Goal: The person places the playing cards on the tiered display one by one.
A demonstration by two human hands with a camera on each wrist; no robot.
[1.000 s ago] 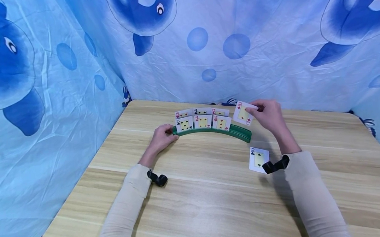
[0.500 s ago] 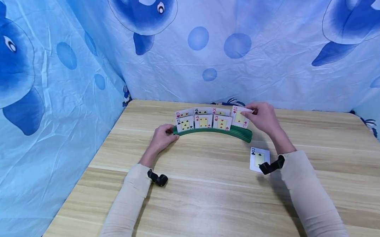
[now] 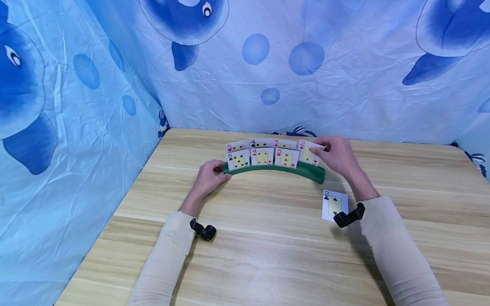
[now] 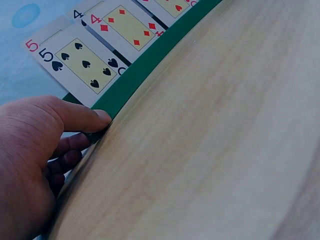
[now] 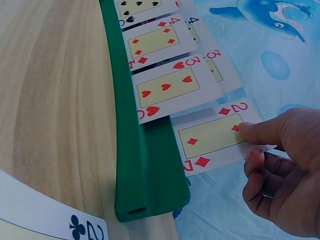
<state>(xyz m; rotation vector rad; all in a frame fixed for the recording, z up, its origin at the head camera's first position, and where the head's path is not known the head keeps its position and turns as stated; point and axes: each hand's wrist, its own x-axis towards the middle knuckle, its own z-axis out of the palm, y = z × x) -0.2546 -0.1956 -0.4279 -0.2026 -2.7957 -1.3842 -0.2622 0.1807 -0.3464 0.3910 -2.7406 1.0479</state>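
Observation:
A curved green card holder stands on the table with playing cards upright in two rows. Its front row shows the five of spades, four of diamonds and three of hearts; a red five, a black four and a red three stand behind. My left hand grips the holder's left end, thumb on the front edge. At the right end my right hand pinches the two of diamonds by its outer edge. That card's lower edge is at the holder's back row, beside the rear three.
The two of clubs lies face up on the wooden table, in front of the holder's right end and partly under the right wrist camera. A blue cloth with whales hangs behind the table and at its sides.
My right hand has moved left and down, bringing the two of diamonds from the air beside the holder into line with the back row. The left hand stays put.

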